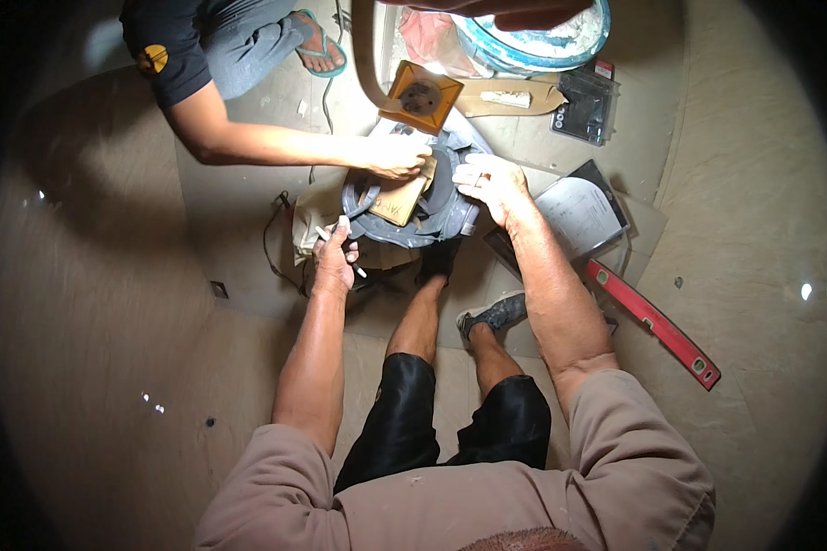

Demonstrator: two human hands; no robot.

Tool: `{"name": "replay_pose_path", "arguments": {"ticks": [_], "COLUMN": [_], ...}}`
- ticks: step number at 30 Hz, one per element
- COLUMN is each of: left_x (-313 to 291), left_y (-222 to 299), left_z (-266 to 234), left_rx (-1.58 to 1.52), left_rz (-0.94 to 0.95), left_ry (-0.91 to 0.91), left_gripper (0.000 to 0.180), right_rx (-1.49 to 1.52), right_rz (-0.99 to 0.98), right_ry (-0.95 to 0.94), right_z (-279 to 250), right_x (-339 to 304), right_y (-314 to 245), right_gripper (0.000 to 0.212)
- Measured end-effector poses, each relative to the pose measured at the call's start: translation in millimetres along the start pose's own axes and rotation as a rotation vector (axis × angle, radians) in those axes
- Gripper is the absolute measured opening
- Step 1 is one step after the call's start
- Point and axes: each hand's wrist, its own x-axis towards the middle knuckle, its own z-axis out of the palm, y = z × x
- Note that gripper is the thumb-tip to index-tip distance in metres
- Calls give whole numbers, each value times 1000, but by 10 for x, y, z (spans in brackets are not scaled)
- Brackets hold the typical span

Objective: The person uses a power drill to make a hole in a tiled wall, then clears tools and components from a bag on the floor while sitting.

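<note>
A grey fabric bag (412, 235) stands with its mouth spread, dusty white along its rim. My right hand (494, 188), with a ring on one finger, is closed on the bag's right edge. At the bag's lower left, my left hand (336, 261) is closed around a slim white pen-like stick (322, 233), whose other end pokes out below the fingers. A co-worker's hand (400, 156) reaches into the bag from the left, at the top of a tan cardboard packet (397, 200) with dark writing. The rest of the bag's contents are mostly hidden.
A red spirit level (654, 323) lies at the right, beside a dark case with a white sheet (579, 217). Beyond the bag are a yellow-framed lamp (422, 96), a blue-rimmed bucket (533, 50) and a black plastic case (583, 108). A cable (268, 243) trails at left.
</note>
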Motion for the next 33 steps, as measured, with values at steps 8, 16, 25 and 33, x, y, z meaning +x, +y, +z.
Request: {"name": "replay_pose_path", "arguments": {"ticks": [8,16,25,33], "left_x": [-6,136,-56,410], "left_y": [-7,-67,198,76], "left_z": [-15,-156,477,1382], "left_rx": [41,119,951,1490], "left_rz": [23,42,468,129], "left_ry": [-66,-78,-369,-392], "left_gripper": [19,22,28,58], "right_rx": [-366,-1201,-1113,-1142], "right_rz": [-231,-7,-564,-381], "right_ry": [-73,681,382,34], "right_z": [58,-19,145,219], "right_x": [-18,44,-346,-542], "right_y": [-23,531,1101,1194], "right_gripper": [41,100,38,64]}}
